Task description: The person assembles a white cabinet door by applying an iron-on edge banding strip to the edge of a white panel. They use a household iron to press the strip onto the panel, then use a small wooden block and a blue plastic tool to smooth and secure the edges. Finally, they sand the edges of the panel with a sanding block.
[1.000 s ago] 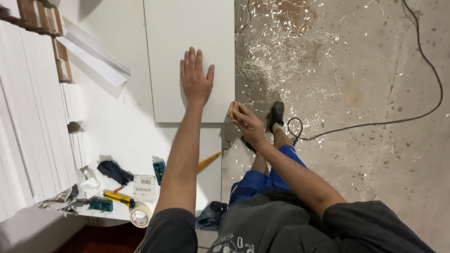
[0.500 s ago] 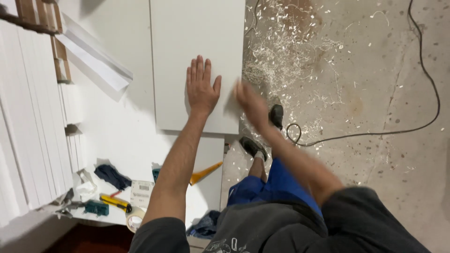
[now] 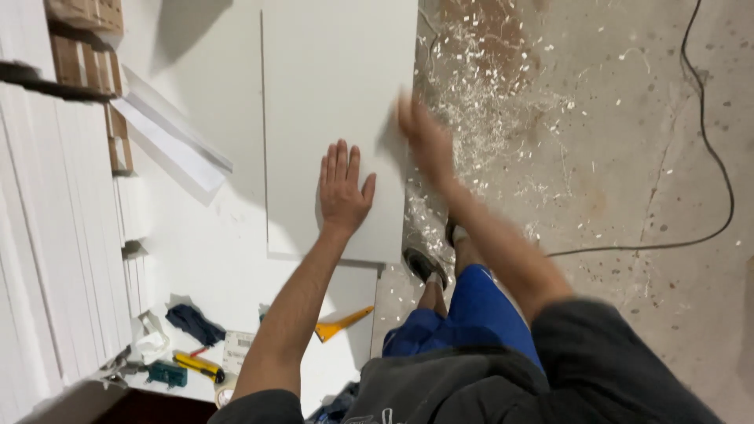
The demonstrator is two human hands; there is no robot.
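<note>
The left hand (image 3: pixel 343 187) lies flat, fingers released and spread, on the white panel (image 3: pixel 338 94) on the tabletop (image 3: pixel 204 259). The right hand (image 3: pixel 420 129), blurred, is at the panel's edge; whether its fingers grip I cannot tell. Keeping the palm pressed firmly should stop the panel sliding.

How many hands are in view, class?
2: the left hand lies flat on the white panel; the right hand, blurred, is at the panel's right edge.

A small white printed label card (image 3: pixel 236 351) lies on the white surface beside the yellow utility knife (image 3: pixel 199 366)
</note>
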